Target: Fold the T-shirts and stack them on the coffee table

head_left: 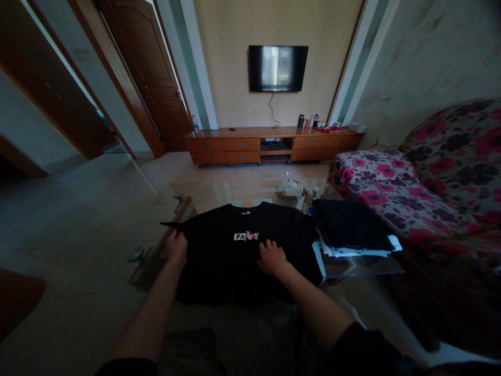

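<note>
A black T-shirt (pixel 227 266) lies spread on the glass coffee table, its collar pointing away from me. White and pink lettering marks its chest. At the shirt's left side, below the sleeve, my left hand (pixel 177 247) is closed on the fabric edge. My right hand (pixel 272 257) rests on the front of the shirt, just right of and below the print, with its fingers apart. The shirt's lower edge hangs toward me in shadow.
Right of the shirt, a stack of folded clothes (pixel 352 227) sits on the glass table (pixel 348 267). A floral sofa (pixel 376 193) stands at the right. Beyond the table are a wooden TV cabinet (pixel 242 149) and a wall-mounted television (pixel 277 69).
</note>
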{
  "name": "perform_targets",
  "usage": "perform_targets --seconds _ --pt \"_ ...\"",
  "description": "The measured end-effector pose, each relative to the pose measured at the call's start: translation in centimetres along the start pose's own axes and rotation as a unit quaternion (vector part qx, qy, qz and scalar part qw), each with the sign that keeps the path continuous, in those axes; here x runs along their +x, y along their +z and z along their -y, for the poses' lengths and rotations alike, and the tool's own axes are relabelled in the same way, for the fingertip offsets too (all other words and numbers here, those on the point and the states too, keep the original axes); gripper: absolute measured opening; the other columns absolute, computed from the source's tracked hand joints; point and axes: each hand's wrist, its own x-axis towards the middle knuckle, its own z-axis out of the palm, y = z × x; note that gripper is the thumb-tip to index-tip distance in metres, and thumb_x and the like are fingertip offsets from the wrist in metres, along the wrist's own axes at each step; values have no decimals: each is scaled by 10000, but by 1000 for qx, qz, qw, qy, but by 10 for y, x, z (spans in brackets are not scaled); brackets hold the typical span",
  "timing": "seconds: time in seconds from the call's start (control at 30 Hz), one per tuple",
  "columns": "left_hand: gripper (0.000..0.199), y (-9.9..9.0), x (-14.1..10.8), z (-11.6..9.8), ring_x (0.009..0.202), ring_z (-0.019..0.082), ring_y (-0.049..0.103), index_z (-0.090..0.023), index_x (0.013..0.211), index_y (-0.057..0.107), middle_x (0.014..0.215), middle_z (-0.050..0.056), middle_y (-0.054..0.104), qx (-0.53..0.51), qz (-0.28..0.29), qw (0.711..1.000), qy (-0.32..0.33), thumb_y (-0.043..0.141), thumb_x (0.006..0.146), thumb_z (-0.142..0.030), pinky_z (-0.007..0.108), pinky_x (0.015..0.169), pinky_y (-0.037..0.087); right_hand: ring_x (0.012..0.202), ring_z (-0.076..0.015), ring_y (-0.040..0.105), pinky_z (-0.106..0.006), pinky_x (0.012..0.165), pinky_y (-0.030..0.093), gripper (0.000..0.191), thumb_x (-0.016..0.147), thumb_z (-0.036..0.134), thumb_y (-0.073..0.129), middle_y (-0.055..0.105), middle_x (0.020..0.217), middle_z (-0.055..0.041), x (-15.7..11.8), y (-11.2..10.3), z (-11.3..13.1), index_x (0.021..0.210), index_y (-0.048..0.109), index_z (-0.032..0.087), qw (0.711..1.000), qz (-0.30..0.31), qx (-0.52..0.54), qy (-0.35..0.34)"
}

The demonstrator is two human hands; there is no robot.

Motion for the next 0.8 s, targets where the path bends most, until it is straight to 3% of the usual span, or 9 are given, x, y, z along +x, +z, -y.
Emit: perform_targets --seconds 0.03,0.1,0.17,0.23,0.43,0.5,0.63,0.73,0.8 --pt "441 7 -5 2 1298 286 595 -152 1247 668 1177 126 740 10 16 999 32 477 898 -342 485 1130 431 1288 -358 488 -480 984 453 553 878 412 693 511 1413 -189 0 0 0 1365 540 199 1000 -1 0 2" --pt "462 20 -16 8 1354 267 554 -191 1259 688 1322 114 691 71 135 980 126 519 892 -414 430 1178 381 1290 -355 488 -476 985 454 547 879 413 692 508 1420 -187 0 0 1 1362 542 204 1000 3 1 5" --pt "518 29 -24 17 1370 279 539 -204 1272 698 1423 120 627 160 289 918 218 585 855 -491 422 1187 369 1297 -356 484 -478 987 454 546 880 417 689 502 1428 -186 0 0 1 1362 542 206 1000 6 4 5" --pt "604 31 -29 28 1385 295 517 -186 1333 662 1484 142 568 231 346 870 264 622 833 -521 435 1192 358 1301 -358 481 -484 991 453 548 882 420 686 499 1432 -187 0 0 0 1364 541 203 1000 6 4 3" --pt "840 23 -28 45 1508 349 321 -138 1541 420 1648 180 321 336 253 861 285 644 826 -517 484 1217 293 1324 -358 462 -500 1009 435 548 898 416 666 471 1463 -198 -2 -4 -1 1384 530 201 1000 18 12 -2" --pt "703 22 -29 42 1489 348 352 -132 1467 506 1607 182 392 349 258 855 286 612 858 -465 483 1208 302 1327 -357 460 -498 1011 432 552 897 416 669 474 1458 -197 -2 -4 -1 1385 529 203 1000 20 12 -1" --pt "342 26 -32 27 1254 299 585 -174 1179 673 1302 154 645 337 255 867 264 555 884 -301 422 1090 427 1319 -360 467 -494 1000 438 566 890 419 677 476 1457 -198 0 1 -1 1389 524 204 1000 14 2 1" --pt "258 25 -30 21 1168 278 622 -191 1079 687 1207 129 673 325 216 883 263 539 900 -302 398 1043 459 1312 -358 471 -491 996 443 572 884 420 685 473 1463 -196 1 3 -2 1389 523 207 1000 1 -2 -1" --pt "256 24 -26 24 1189 273 611 -199 1025 695 1235 120 672 326 221 880 265 528 927 -367 396 1064 448 1304 -356 477 -485 993 447 560 881 417 690 482 1455 -191 0 3 -2 1376 533 206 1000 -5 -4 -3"
